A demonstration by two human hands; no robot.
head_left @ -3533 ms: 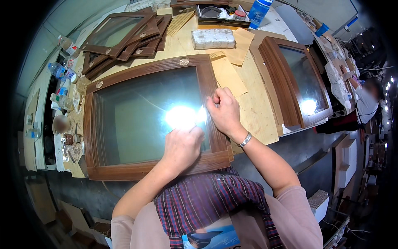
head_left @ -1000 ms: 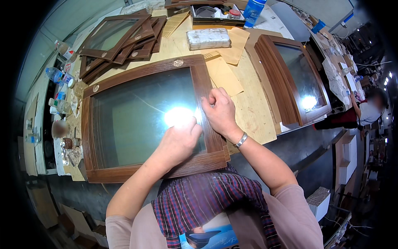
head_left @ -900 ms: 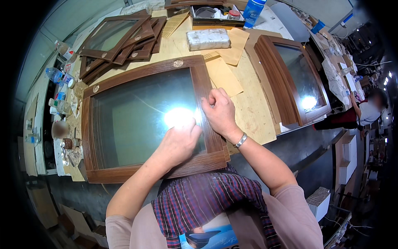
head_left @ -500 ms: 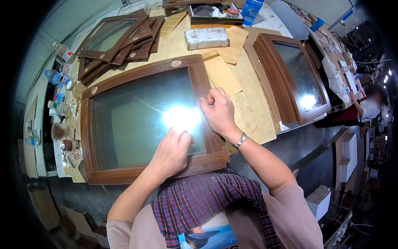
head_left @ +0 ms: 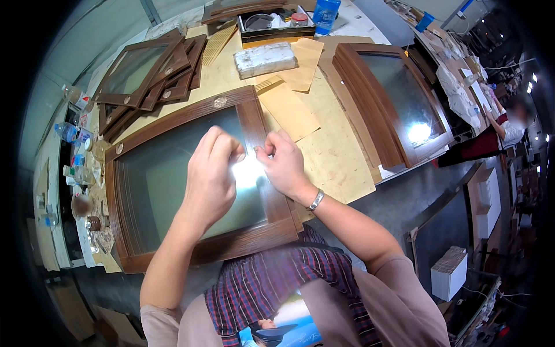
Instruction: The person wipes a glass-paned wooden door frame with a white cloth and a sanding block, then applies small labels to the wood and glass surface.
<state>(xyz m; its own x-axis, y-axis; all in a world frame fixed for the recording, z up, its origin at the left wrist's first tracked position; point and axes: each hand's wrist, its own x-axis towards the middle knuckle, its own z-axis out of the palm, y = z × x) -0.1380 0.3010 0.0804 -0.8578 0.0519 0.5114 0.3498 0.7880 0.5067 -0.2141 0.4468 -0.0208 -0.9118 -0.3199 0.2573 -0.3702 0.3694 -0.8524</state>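
Note:
A brown wood-framed glass door panel (head_left: 217,250) lies flat on the table in front of me, a bright light reflected in its glass (head_left: 162,191). Over the glass, my left hand (head_left: 213,170) is closed with its fingers curled together. Beside it, above the right-hand frame rail, my right hand (head_left: 283,165) makes a pinch, thumb against finger. Only a small gap separates the two hands. Anything between the fingertips is too small or too hidden to make out. On the far rail are two round, pale stickers (head_left: 220,102).
Several smaller framed panels (head_left: 165,72) are stacked at far left. Sandpaper sheets (head_left: 289,107), a white block (head_left: 265,60), a tool box (head_left: 277,28) and a blue bottle (head_left: 326,14) lie beyond. More doors (head_left: 370,110) stack at right. Bottles (head_left: 72,133) line the left edge; a person (head_left: 503,130) works far right.
My left hand has risen from the near part of the glass, farther from me and slightly left. My right hand has come a little nearer. Both stay closed; the whole view has shifted slightly.

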